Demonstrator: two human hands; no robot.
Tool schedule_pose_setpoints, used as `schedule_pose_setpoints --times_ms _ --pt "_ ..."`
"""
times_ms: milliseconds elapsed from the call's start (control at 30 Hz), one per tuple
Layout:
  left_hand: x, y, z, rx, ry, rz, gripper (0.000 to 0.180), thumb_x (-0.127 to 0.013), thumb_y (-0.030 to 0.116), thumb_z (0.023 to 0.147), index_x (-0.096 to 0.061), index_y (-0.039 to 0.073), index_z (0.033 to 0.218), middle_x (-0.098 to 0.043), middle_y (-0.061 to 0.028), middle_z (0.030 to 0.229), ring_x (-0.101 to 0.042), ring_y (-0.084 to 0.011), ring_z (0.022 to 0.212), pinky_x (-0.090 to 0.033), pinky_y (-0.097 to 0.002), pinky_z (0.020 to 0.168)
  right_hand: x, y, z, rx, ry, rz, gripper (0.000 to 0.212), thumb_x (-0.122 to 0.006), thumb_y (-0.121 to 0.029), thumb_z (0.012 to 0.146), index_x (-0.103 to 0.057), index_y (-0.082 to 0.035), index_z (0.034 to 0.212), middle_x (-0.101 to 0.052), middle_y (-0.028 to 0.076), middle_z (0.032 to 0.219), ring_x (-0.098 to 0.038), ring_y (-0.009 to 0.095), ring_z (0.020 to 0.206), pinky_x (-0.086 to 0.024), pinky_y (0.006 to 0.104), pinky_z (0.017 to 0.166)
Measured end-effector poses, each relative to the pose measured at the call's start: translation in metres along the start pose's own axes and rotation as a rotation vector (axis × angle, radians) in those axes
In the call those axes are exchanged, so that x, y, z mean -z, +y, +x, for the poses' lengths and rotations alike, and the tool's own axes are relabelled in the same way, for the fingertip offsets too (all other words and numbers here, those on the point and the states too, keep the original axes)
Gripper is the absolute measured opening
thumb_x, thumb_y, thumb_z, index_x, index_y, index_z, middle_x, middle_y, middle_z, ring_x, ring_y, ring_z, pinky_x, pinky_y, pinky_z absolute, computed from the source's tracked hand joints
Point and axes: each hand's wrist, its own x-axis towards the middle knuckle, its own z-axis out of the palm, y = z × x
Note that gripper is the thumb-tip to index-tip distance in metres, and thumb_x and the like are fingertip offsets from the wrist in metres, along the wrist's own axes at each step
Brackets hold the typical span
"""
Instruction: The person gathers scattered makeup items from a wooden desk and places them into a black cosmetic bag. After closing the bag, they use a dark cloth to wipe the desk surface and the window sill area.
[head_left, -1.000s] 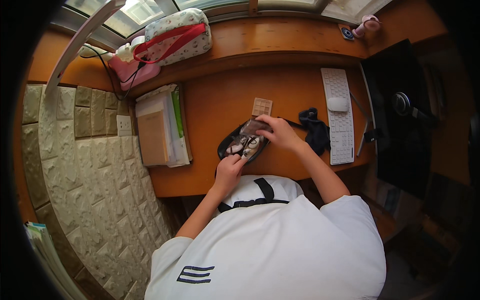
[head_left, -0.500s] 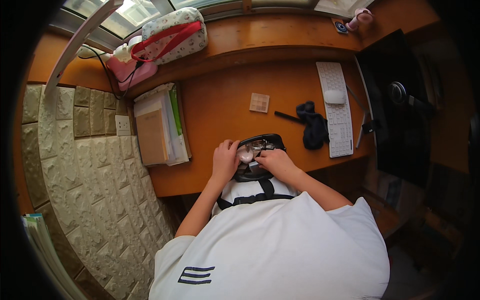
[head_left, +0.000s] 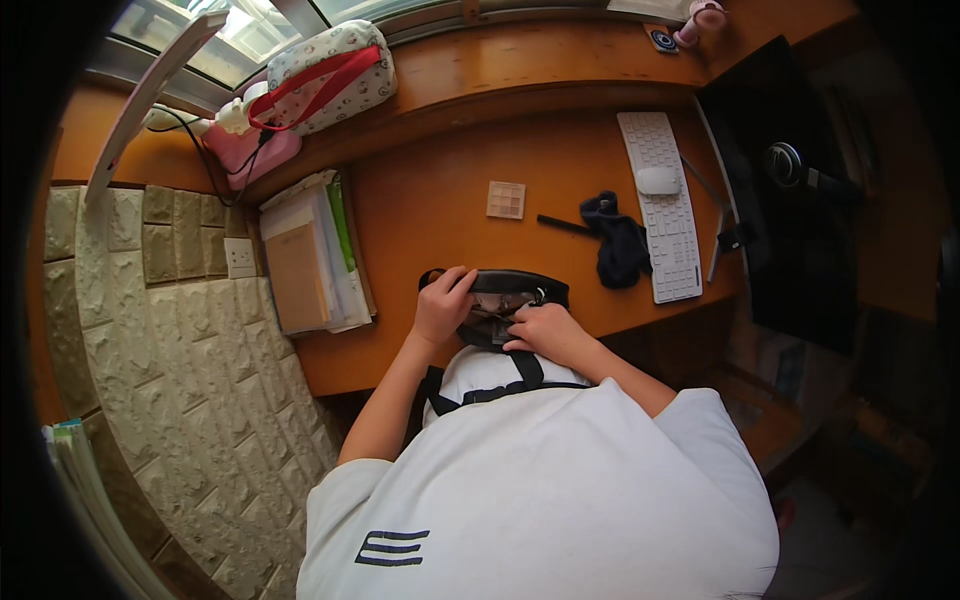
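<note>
A small black pouch with an open top (head_left: 505, 300) is held at the near edge of the orange-brown wooden desk (head_left: 440, 210), close against the person's white shirt. The left hand (head_left: 443, 305) is closed around the pouch's left end, with the fingers curled over its rim. The right hand (head_left: 545, 332) is laid on the pouch's right part, fingers bent toward the opening; whether something is pinched there cannot be told.

A small square palette of beige tiles (head_left: 506, 199) is seen farther back on the desk, apart from the pouch. To its right a dark crumpled cloth (head_left: 617, 243) lies just beside a white keyboard (head_left: 660, 205), on which a white mouse (head_left: 658, 180) rests. A stack of papers and folders (head_left: 310, 255) is set along the desk's left edge. On the raised ledge behind, a patterned bag with red straps (head_left: 325, 75) is placed.
</note>
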Motion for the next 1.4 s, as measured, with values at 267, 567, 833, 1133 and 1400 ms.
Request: schedule_pose_setpoints --times_ms 267,567,833,1133,1400 --pt "0.000 0.009 0.016 0.086 -0.107 0.021 0.036 -0.074 0.006 0.070 -0.068 0.006 0.106 -0.059 -0.0093 0.092 -0.064 -0.0290 0.076 -0.054 -0.0389 0.066 0.005 -0.002 -0.014 -0.451 0.542 0.214 0.017 -0.077 -0.011 0.082 -0.064 -0.007 0.094 -0.062 0.008 0.088 -0.064 0.024 0.077 -0.051 0.0342 0.066" --pt "-0.019 0.007 0.018 0.305 -0.059 0.049 0.021 -0.071 0.009 0.076 -0.067 0.006 0.097 -0.057 -0.0106 0.090 -0.064 -0.0316 0.080 -0.053 -0.0412 0.066 -0.008 0.007 0.001 -0.229 0.535 0.174 0.021 -0.068 -0.002 0.086 -0.063 -0.004 0.106 -0.067 0.011 0.102 -0.068 0.030 0.086 -0.056 0.0354 0.075" --pt "-0.020 0.021 0.031 0.123 0.062 0.075 0.016 -0.070 0.006 0.079 -0.072 0.005 0.096 -0.060 -0.0106 0.083 -0.065 -0.0299 0.076 -0.053 -0.0383 0.066 -0.016 0.029 0.042 -0.105 0.262 0.139 0.019 -0.066 -0.001 0.079 -0.071 -0.004 0.097 -0.071 0.011 0.097 -0.069 0.029 0.087 -0.057 0.0348 0.075" --pt "-0.021 0.012 0.029 0.176 0.004 0.029 0.009 -0.067 0.005 0.082 -0.070 0.006 0.091 -0.059 -0.0095 0.081 -0.063 -0.0292 0.073 -0.051 -0.0393 0.063 0.024 0.103 0.088 -0.472 0.555 0.303 0.017 -0.065 -0.004 0.083 -0.074 -0.006 0.098 -0.073 0.010 0.092 -0.071 0.025 0.084 -0.057 0.0343 0.074" --pt "-0.016 0.019 0.028 0.157 -0.009 0.017 0.007 -0.065 0.004 0.084 -0.065 0.004 0.090 -0.058 -0.0105 0.083 -0.062 -0.0310 0.077 -0.051 -0.0398 0.065 -0.004 0.154 0.142 -0.489 -0.024 -0.132 0.079 -0.086 -0.029 0.071 -0.048 -0.011 0.138 -0.052 0.012 0.138 -0.050 0.033 0.128 -0.043 0.0456 0.105"
